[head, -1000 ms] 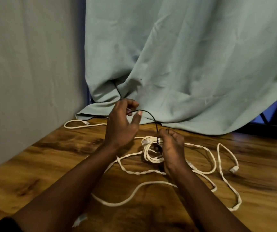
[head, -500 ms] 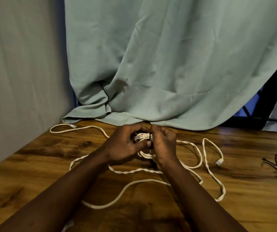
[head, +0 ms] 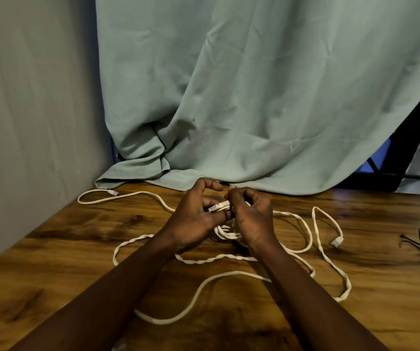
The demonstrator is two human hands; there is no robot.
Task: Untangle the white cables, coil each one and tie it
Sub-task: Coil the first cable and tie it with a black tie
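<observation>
White cables [head: 211, 260] lie in loose, partly twisted loops, with a small coil [head: 225, 233] bunched mid-tangle.

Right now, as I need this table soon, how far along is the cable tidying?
Done: one small coil is gathered. In hand: the left hand and right hand grip it at its connector, apparently tying it. Left: long loose cable, partly twisted, sprawls across the table untied, with a free plug lying apart.
</observation>
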